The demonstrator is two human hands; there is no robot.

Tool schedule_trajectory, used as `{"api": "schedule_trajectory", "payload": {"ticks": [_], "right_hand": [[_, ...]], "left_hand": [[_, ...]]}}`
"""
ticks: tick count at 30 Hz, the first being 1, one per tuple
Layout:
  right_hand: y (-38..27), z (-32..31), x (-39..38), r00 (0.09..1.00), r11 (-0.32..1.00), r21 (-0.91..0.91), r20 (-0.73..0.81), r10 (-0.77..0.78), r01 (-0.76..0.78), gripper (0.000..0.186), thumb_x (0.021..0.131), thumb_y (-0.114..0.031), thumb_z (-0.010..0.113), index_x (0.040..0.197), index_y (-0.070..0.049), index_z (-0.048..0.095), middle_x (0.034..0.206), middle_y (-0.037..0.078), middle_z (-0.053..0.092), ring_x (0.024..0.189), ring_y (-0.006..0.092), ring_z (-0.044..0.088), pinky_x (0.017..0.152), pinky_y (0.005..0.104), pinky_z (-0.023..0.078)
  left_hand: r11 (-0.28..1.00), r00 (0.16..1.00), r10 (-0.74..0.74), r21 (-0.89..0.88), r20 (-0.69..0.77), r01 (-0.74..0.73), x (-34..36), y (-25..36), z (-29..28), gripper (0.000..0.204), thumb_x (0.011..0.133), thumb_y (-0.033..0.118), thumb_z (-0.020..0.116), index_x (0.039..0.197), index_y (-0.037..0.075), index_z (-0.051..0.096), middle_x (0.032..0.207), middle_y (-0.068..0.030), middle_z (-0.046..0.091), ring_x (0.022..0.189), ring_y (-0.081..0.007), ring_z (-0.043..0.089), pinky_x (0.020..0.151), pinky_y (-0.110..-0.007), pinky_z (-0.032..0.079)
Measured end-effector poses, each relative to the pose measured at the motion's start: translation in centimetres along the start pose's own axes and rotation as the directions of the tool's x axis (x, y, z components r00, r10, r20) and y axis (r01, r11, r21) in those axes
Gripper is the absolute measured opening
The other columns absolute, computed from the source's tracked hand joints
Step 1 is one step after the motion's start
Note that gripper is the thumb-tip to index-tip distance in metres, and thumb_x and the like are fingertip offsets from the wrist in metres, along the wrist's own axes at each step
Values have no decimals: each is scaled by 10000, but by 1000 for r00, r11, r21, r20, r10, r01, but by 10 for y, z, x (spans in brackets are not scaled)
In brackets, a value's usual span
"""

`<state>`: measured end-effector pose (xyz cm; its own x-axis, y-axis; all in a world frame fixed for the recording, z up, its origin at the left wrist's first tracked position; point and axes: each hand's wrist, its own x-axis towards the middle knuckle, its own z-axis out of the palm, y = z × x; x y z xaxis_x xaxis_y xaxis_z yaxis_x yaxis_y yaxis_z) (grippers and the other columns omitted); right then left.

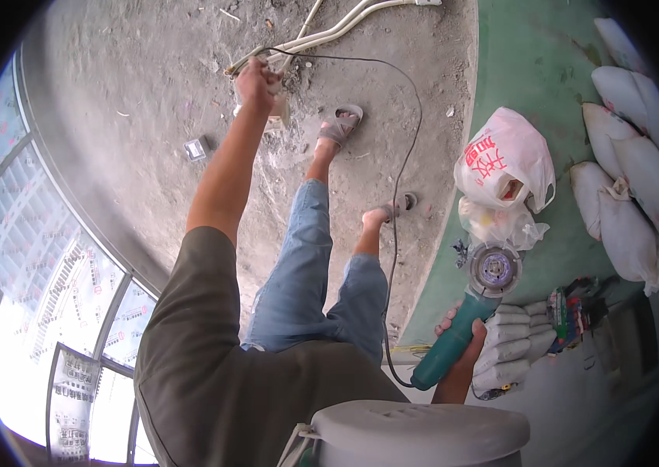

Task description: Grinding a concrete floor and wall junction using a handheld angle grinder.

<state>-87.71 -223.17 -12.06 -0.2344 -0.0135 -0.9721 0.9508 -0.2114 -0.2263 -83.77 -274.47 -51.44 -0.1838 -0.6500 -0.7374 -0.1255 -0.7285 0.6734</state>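
My right hand (460, 342) is wrapped round the green body of an angle grinder (446, 346). The grinder's round head and disc (495, 268) point away from me. From its rear end a dark power cord (396, 198) loops up and across toward my left hand (255, 84). That hand is stretched far forward, with its fingers curled in beside the cord and the ends of some pale pipes (329, 35). What lies between those fingers is too small to make out. Just under the hand is a pale box-like object (276, 115), partly covered by it.
Rough grey concrete (150, 86) meets a green floor strip (516, 70) on the right. White plastic bags (504, 159) sit near the grinder; full white sacks (625, 179) lie beyond. A small dark-and-light square item (197, 149) rests left. Film-covered windows (41, 226) line the left side.
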Motion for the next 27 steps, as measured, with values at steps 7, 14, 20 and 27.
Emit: {"api": "schedule_trajectory", "payload": {"ticks": [7,14,20,27], "right_hand": [[10,-2,11,999,999,18,-29,30,-30,540,845,-420,641,1189,-36,480,977,110,574,805,205,600,715,369,514],[-21,19,-41,983,989,94,-158,-96,111,556,794,-451,654,1111,-8,541,941,145,623,731,264,635,644,371,538],[-109,62,-95,928,943,129,181,-327,307,525,844,-405,621,1179,-24,489,949,126,597,756,243,616,679,392,526],[-194,106,-113,750,829,280,355,-558,485,537,808,-339,661,1142,40,478,924,158,591,741,270,638,677,388,548]], "left_hand": [[909,791,-131,390,598,-145,6,69,105,429,943,462,586,1128,78,640,1106,-152,695,1123,-291,623,927,-445,480],[737,717,-143,557,683,-383,-140,183,87,308,1014,231,479,1031,-16,662,868,-96,663,886,-259,629,872,-400,484],[-566,368,354,510,860,-648,-228,318,65,147,783,84,547,854,95,674,959,-89,552,1008,-292,515,861,-415,395],[-703,321,420,528,849,-476,-235,418,174,155,805,72,536,834,130,677,807,-84,647,895,-266,618,855,-427,406]]}}
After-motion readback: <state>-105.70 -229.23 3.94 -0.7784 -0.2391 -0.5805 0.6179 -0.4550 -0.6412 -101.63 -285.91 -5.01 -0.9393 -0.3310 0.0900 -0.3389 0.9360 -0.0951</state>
